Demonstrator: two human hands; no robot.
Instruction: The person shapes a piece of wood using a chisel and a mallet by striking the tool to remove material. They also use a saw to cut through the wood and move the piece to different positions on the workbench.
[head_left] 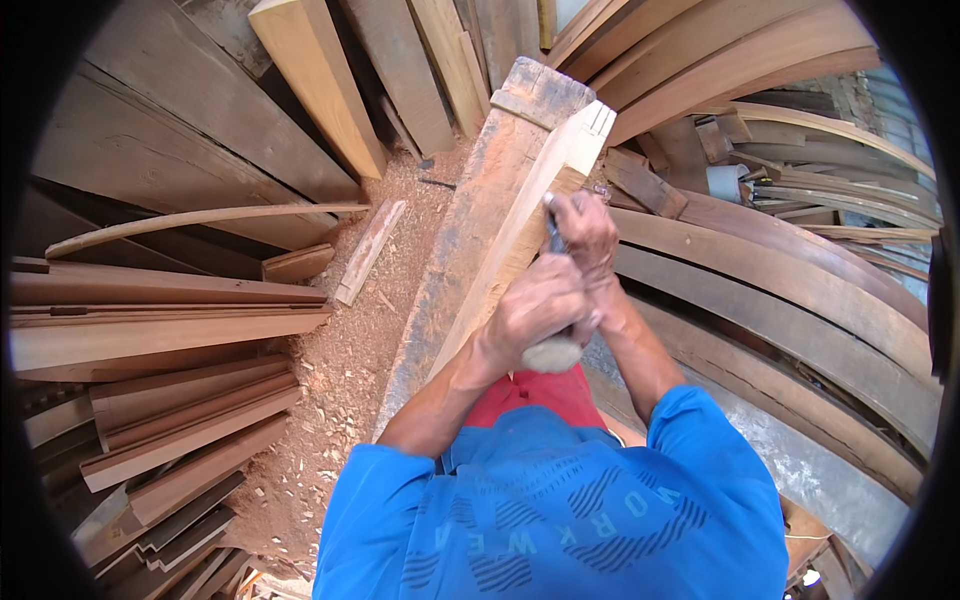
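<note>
Along the counter (468,225) | timber (522,245) lies lengthwise, notched end far, presumably for full support | I see the left grip (540,300) closed round the near part of a chisel-like tool (552,354), right grip (583,232) wrapped farther along it, likely to steer

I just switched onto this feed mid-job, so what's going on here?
The left hand and right hand both grip a tool, possibly a chisel, above a pale timber beam. The beam lies along a worn bench, with stepped cuts at its far end. Wood chips lie scattered to the bench's left.
</note>
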